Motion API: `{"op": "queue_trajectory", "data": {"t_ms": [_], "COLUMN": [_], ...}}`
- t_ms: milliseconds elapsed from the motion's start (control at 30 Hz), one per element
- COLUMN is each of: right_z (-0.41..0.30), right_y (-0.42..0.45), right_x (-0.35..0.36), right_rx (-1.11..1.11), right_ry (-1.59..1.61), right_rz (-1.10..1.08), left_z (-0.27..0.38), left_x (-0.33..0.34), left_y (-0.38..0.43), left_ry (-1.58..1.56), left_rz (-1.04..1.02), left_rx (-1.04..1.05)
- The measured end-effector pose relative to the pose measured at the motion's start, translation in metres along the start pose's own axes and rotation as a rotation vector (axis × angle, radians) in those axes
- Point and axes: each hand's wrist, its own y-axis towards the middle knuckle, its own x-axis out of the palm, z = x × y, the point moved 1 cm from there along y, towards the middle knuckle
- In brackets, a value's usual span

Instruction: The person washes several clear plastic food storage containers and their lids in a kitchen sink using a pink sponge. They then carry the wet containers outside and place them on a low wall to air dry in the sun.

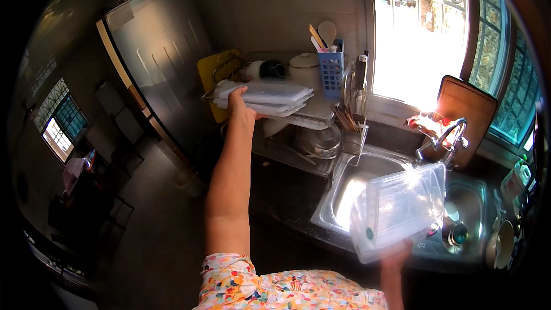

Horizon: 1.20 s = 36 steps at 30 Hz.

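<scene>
My left hand [242,105] reaches forward and grips a stack of translucent plastic lids [275,98] by its near left end. The stack is level with the top shelf of the dish rack [312,118]; whether it rests there I cannot tell. In my right hand [396,252] is a nested stack of clear rectangular plastic containers [402,209], tilted, in front of the double sink. The hand holds it from below, and its fingers are mostly hidden and blurred. Behind the containers lies the left sink basin [355,181], partly covered by them.
A blue utensil basket [332,73], a lidded pot [304,65] and a dark cup [272,69] stand on the rack. Chopsticks [348,120] fill a side holder. The faucet [443,140] rises behind the sink. A pan [500,245] lies right, a refrigerator [159,69] stands left.
</scene>
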Motion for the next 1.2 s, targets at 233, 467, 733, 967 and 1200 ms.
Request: {"op": "queue_trajectory", "data": {"t_ms": [233, 467, 733, 967, 1200], "right_z": [-0.001, -0.002, 0.002, 0.004, 0.0], "right_y": [-0.002, 0.002, 0.007, 0.008, 0.008], "right_x": [0.001, -0.004, -0.002, 0.002, 0.006], "right_rx": [-0.026, -0.047, -0.028, -0.023, -0.032], "right_ry": [0.007, 0.025, 0.023, 0.007, -0.02], "right_rz": [-0.004, -0.002, 0.014, 0.009, 0.035], "left_z": [-0.004, 0.0, -0.006, -0.002, -0.004], "left_x": [0.022, 0.016, -0.005, -0.02, -0.028], "left_y": [0.0, 0.018, 0.052, 0.057, 0.04], "left_ry": [0.081, 0.169, 0.035, 0.033, -0.089], "left_rz": [0.228, 0.274, 0.176, 0.067, -0.091], "left_rx": [0.032, -0.007, -0.027, -0.09, -0.062]}}
